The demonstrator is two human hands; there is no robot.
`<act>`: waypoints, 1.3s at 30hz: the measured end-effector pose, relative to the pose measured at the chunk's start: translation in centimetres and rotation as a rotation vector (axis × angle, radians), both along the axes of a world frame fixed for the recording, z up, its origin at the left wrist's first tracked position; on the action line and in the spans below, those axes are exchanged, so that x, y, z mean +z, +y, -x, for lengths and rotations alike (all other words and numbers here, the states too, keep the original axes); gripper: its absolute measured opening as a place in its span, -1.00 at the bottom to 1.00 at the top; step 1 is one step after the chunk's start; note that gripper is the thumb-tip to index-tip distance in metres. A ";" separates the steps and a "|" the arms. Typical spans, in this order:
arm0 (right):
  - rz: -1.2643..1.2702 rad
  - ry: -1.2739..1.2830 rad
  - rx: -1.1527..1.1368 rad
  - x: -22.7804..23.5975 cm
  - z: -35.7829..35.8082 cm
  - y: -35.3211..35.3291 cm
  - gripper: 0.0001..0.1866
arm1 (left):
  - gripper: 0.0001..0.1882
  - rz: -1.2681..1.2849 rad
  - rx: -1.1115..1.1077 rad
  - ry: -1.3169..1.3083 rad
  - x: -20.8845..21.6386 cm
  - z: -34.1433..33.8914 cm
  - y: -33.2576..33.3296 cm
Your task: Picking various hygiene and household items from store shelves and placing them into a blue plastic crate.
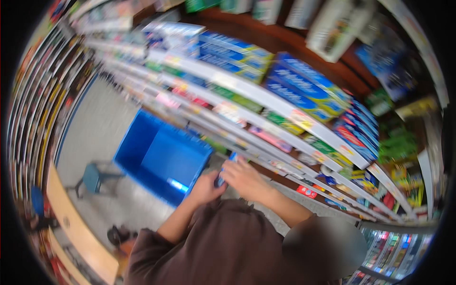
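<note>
Beside the blue crate [161,159], both hands, left [206,187] and right [244,178], clasp a small blue pack [223,176] close to the shelves [266,99], seemingly to steady it.

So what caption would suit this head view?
Both hands, left hand and right hand, hold a small blue item between shop shelves and a blue crate.

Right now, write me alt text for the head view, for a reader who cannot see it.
Two bare hands, the left hand and the right hand, meet on a small blue item in front of shop shelves stocked with blue and green boxes. An open blue crate sits on the floor to their left, with a small stool beyond it. The picture is motion-blurred.
</note>
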State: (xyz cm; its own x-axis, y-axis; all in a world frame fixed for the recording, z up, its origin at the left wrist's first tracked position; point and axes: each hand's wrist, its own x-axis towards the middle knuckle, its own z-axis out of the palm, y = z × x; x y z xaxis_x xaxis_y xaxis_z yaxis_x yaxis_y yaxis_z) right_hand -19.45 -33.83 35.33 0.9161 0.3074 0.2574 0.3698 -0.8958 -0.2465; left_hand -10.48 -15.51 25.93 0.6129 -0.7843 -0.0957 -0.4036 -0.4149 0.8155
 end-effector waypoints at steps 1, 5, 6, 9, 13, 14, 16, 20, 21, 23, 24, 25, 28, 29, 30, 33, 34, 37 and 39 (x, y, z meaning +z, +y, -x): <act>-0.104 0.066 -0.025 -0.5 -0.8 0.9 -0.62 | -0.65 -0.032 0.162 0.046 -0.2 -1.3 1.0; -0.293 0.187 0.021 -1.8 -4.0 4.1 -0.56 | -0.58 -0.101 0.696 -0.024 -6.8 -7.3 7.7; -0.311 0.244 -0.014 -2.8 -4.5 4.8 -0.57 | -0.57 -0.156 0.804 -0.045 -8.9 -8.8 9.2; -0.338 0.374 -0.056 -5.5 -4.7 6.9 -0.58 | -0.52 -0.339 0.969 0.033 -16.2 -12.7 13.5; -0.377 0.522 -0.147 -7.3 -4.2 8.4 -0.59 | -0.46 -0.540 1.169 0.357 -28.0 -14.1 17.4; -0.360 0.543 -0.180 -7.6 -4.1 8.8 -0.58 | -0.44 -0.592 1.236 0.461 -30.6 -14.0 18.2; -0.364 0.569 -0.217 -8.4 -3.9 9.0 -0.58 | -0.39 -0.668 1.191 0.558 -34.4 -13.6 19.3; -0.324 0.664 -0.375 -9.5 -2.8 9.2 -0.58 | -0.40 -0.847 1.248 0.625 -35.1 -12.4 16.6; -0.320 0.677 -0.388 -9.7 -2.5 9.1 -0.58 | -0.45 -0.829 1.242 0.681 -34.3 -12.7 15.5; -0.359 0.748 -0.471 -10.1 -1.7 9.6 -0.59 | -0.57 -0.832 1.223 0.708 -34.4 -12.6 14.8; -0.358 0.760 -0.465 -10.0 -1.3 10.0 -0.59 | -0.57 -0.840 1.228 0.716 -35.3 -12.1 15.6; -0.352 0.770 -0.466 -10.1 -1.2 10.3 -0.59 | -0.59 -0.844 1.240 0.691 -36.4 -11.8 16.2; -0.335 0.810 -0.499 -10.9 -0.6 10.5 -0.57 | -0.61 -0.809 1.298 0.777 -35.9 -12.4 15.3; -0.342 0.833 -0.508 -11.0 -0.4 10.6 -0.56 | -0.61 -0.774 1.367 0.872 -35.0 -12.6 15.0; -0.341 0.837 -0.505 -11.2 -0.3 10.8 -0.56 | -0.61 -0.777 1.370 0.875 -35.2 -12.4 15.3; -0.362 0.841 -0.506 -11.4 -0.6 11.2 -0.54 | -0.57 -0.783 1.303 0.779 -36.9 -11.6 16.5; -0.376 0.843 -0.494 -11.4 -0.8 11.5 -0.53 | -0.56 -0.842 1.274 0.691 -38.2 -11.0 17.6; -0.392 0.811 -0.531 -11.7 -0.7 11.3 -0.51 | -0.53 -0.849 1.200 0.686 -35.8 -11.6 15.8; -0.417 0.764 -0.534 -11.5 -0.7 11.0 -0.51 | -0.51 -0.798 1.200 0.743 -33.6 -12.2 14.9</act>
